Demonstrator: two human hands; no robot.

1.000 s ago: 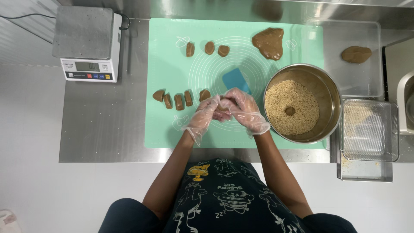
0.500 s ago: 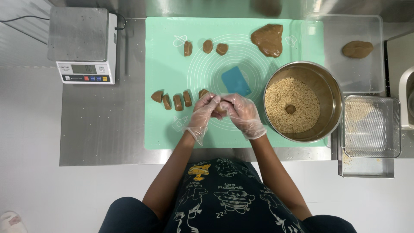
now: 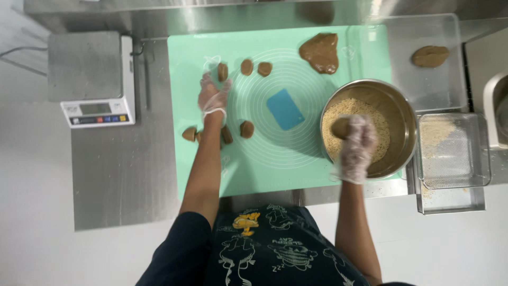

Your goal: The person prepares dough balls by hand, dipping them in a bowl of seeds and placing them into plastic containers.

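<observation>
Right hand (image 3: 357, 151): fingers pinching a brown dough piece (image 3: 341, 127) over the steel crumb bowl (image 3: 402, 114). Left hand (image 3: 213, 97): fingers spread, beside dough pieces (image 3: 223, 71) near the green mat's (image 3: 264, 159) far-left corner.

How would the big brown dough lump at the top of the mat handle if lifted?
The dough lump is irregular and flattened, so probably soft, sagging in the hand. Its glossy surface suggests some stickiness to the mat. It looks dense, and unlikely to roll.
</observation>
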